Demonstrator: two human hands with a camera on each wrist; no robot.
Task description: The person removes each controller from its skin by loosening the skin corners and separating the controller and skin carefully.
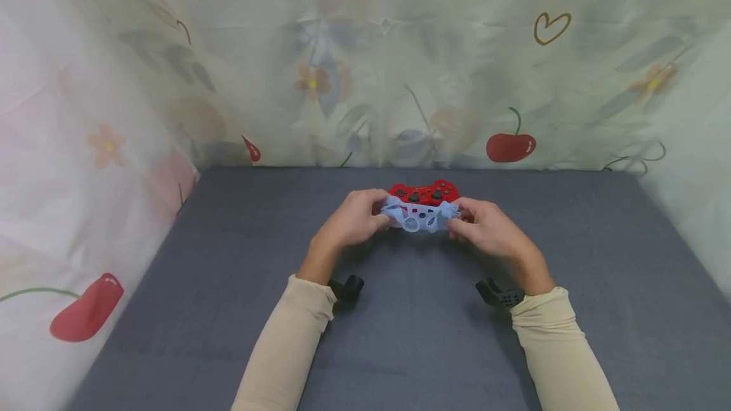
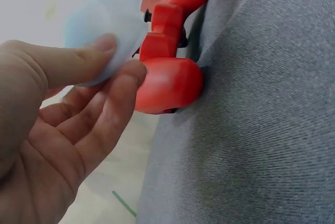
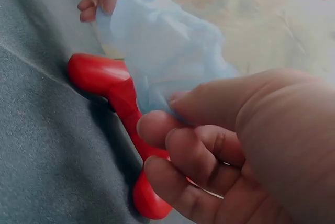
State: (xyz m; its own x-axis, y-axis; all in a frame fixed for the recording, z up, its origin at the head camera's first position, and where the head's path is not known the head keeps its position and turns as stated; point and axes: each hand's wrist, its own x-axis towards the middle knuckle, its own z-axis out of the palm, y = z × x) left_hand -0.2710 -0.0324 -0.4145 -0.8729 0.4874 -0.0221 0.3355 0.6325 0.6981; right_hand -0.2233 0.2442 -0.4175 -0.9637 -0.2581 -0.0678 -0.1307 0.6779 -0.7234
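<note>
A pale blue, translucent silicone controller cover (image 1: 444, 213) with cut-out holes is stretched between both hands. My left hand (image 1: 356, 217) pinches its left end between thumb and fingers, which the left wrist view shows closely. At the other end, the right hand (image 1: 488, 227) pinches the cover (image 3: 172, 41) with thumb and index finger, the other fingers curled below. Just behind the cover, a red game controller (image 1: 425, 192) with black sticks and buttons lies on the table. The cover hides the controller's near side in the head view. Neither hand visibly grips the controller (image 2: 170, 82).
Dark grey cloth covers the table (image 1: 411, 322). A printed curtain (image 1: 382, 81) with cherries and flowers hangs behind it and along both sides. Black wrist devices, such as the right one (image 1: 499, 295), sit at the cuffs of beige sleeves (image 1: 285, 347).
</note>
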